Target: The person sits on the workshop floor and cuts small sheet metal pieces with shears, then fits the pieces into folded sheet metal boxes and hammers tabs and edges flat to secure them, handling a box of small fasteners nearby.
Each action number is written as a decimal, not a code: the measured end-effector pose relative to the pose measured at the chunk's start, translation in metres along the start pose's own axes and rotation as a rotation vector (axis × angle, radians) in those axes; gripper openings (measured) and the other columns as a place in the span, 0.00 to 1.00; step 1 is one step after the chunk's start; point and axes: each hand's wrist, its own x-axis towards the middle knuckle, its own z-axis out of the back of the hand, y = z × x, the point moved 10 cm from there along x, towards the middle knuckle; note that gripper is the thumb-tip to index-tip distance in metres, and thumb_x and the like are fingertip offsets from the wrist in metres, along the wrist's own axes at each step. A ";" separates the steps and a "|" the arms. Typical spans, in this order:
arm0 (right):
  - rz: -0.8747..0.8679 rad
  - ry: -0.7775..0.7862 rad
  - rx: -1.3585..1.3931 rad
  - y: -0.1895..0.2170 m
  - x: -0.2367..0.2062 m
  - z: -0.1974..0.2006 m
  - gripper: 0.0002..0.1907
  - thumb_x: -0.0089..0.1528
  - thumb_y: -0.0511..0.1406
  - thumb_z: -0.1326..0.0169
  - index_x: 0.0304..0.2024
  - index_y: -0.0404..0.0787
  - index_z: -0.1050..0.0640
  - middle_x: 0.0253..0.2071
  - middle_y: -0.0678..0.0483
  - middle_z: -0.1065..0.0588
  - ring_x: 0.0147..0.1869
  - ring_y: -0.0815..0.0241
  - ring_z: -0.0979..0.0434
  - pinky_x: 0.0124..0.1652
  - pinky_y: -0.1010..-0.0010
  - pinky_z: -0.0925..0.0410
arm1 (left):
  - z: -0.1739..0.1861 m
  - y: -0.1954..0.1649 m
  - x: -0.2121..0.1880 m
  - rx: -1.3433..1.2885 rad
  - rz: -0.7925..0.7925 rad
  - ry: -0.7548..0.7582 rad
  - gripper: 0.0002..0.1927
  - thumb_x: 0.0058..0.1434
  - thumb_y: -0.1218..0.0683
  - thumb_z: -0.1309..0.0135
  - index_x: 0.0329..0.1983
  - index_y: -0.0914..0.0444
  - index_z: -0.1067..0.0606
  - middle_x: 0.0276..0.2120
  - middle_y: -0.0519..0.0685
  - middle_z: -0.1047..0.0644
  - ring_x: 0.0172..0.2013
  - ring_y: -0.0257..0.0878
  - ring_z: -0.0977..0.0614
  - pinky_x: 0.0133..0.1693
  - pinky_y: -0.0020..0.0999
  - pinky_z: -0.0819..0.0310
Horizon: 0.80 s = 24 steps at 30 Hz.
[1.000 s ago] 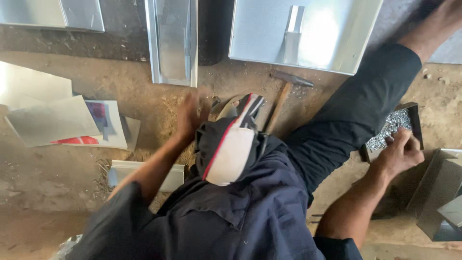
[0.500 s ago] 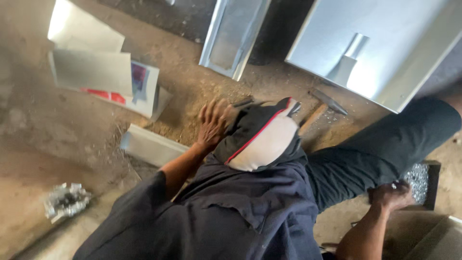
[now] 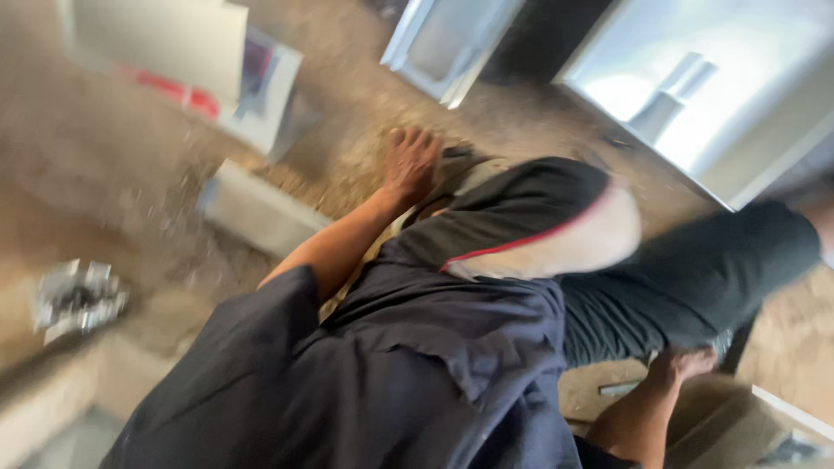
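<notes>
The view is blurred. My left hand (image 3: 413, 161) rests flat on the dirt floor with fingers spread, just beside my bent knee in dark shorts with a white and red stripe (image 3: 556, 234). It holds nothing. My right hand (image 3: 691, 365) is low at the right, tucked behind my thigh (image 3: 686, 278), and its fingers are partly hidden. Just past it, only a dark edge of a small tray (image 3: 738, 343) shows.
Two shiny sheet-metal trays (image 3: 452, 43) (image 3: 695, 87) lie at the top. Folded metal sheets (image 3: 174, 43) sit upper left, a short metal strip (image 3: 261, 213) left of my arm, crumpled shiny scrap (image 3: 78, 295) far left, a box (image 3: 747, 426) lower right.
The view has swung and tilted left, closer to the floor. My left hand stays planted on the ground. My right hand is now mostly hidden behind my leg.
</notes>
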 end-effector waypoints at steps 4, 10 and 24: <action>-0.158 -0.199 0.900 -0.048 -0.005 0.024 0.16 0.60 0.31 0.41 0.45 0.32 0.32 0.41 0.47 0.23 0.38 0.50 0.18 0.40 0.55 0.23 | 0.030 -0.024 -0.004 -0.210 -0.258 -0.364 0.16 0.65 0.54 0.42 0.53 0.66 0.26 0.43 0.58 0.25 0.47 0.58 0.24 0.54 0.52 0.32; -0.291 -0.379 1.642 -0.090 -0.036 0.047 0.08 0.60 0.20 0.45 0.30 0.30 0.31 0.31 0.47 0.26 0.35 0.52 0.22 0.40 0.61 0.23 | 0.061 -0.053 0.030 -0.979 0.016 0.195 0.16 0.63 0.57 0.45 0.53 0.64 0.29 0.40 0.53 0.22 0.43 0.47 0.21 0.47 0.42 0.26; 0.001 0.162 2.087 0.159 -0.027 0.048 0.07 0.62 0.21 0.46 0.32 0.33 0.21 0.36 0.46 0.23 0.36 0.55 0.23 0.37 0.71 0.29 | 0.171 -0.272 0.151 -0.824 -0.681 0.168 0.06 0.67 0.63 0.42 0.45 0.65 0.25 0.39 0.54 0.22 0.38 0.42 0.18 0.38 0.32 0.23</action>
